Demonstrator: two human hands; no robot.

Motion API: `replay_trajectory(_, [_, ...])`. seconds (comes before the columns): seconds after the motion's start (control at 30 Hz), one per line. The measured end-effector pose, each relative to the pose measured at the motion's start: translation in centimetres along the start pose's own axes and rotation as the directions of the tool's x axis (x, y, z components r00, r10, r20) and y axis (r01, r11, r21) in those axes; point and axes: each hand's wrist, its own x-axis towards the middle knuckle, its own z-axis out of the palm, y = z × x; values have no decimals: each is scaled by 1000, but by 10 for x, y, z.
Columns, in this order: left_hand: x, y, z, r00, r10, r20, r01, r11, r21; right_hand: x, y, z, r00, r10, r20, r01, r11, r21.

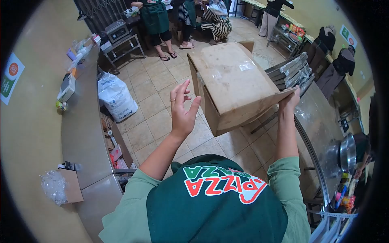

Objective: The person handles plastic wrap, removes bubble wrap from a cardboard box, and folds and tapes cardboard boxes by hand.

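Observation:
A large brown cardboard box hangs in front of me above the tiled floor, tilted, with bits of clear tape on its upper face. My right hand grips a flap at the box's near right corner; the thumb shows on top, and the other fingers are partly hidden behind the cardboard. Just left of the box, my left hand is raised with fingers apart and slightly curled, a ring on one finger. It holds nothing and appears apart from the box.
A long counter runs along my left, with a white printed sack on the floor beside it. To the right stand a metal table, stacked grey trays and a metal pot. Several people are at the back.

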Motion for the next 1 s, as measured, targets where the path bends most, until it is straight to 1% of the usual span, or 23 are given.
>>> replay_trajectory(0.03, [6, 0, 2, 999, -33, 2, 33, 999, -14, 5, 1, -6, 1000, -14, 13, 14, 999, -32])
replay_trajectory(0.07, [11, -6, 5, 999, -48, -1, 48, 998, -37, 2, -1, -7, 997, -60, 57, 61, 998, -28])
replay_trajectory(0.17, [21, -16, 8, 980, -167, 113, 174, 983, -58, -17, -6, -1, 997, -70, -36, 71, 997, 18])
replay_trajectory(0.2, [20, -17, 7, 980, -168, 108, 174, 983, -57, -31, -11, 5, 988, -51, -143, 50, 999, -13])
replay_trajectory(0.3, [11, -22, 8, 977, -181, 109, 189, 980, -68, -16, 6, -37, 999, 8, -38, -8, 1000, -2])
replay_trajectory(0.37, [5, -24, 8, 971, -208, 115, 219, 971, -98, -15, 12, -61, 1000, -8, -16, 9, 1000, 26])
replay_trajectory(0.43, [3, -22, 10, 972, -203, 114, 215, 971, -106, -20, 13, -71, 999, -42, -7, 42, 999, 23])
replay_trajectory(0.47, [3, -21, 10, 973, -199, 113, 212, 971, -111, -40, 4, -55, 988, 5, -157, -4, 1000, 6])
replay_trajectory(0.57, [0, -28, 10, 976, -158, 149, 169, 984, -64, -36, 7, -80, 998, -68, -17, 69, 997, 46])
replay_trajectory(0.6, [-1, -27, 10, 975, -154, 159, 161, 987, -29, -40, 5, -82, 998, -36, -53, 39, 998, 49])
replay_trajectory(0.67, [-6, -21, 8, 972, -148, 181, 142, 989, 44, -53, -3, -82, 996, -34, -77, 36, 999, 30])
replay_trajectory(0.77, [-10, -20, 4, 930, -236, 282, 204, 969, 140, -54, -4, -94, 992, -63, -107, 61, 998, -22])
replay_trajectory(0.87, [-12, -26, -1, 891, -248, 381, 223, 969, 108, -64, -9, -91, 983, -103, -152, 91, 992, -83])
replay_trajectory(0.93, [-11, -30, -5, 846, -301, 440, 316, 948, 41, -75, -15, -83, 977, -129, -173, 109, 987, -120])
replay_trajectory(0.97, [-9, -32, -6, 822, -323, 470, 361, 932, 9, -77, -18, -83, 980, -138, -147, 119, 984, -129])
replay_trajectory(1.0, [-7, -33, -8, 783, -380, 493, 457, 888, -42, -78, -20, -85, 982, -147, -119, 130, 982, -137])
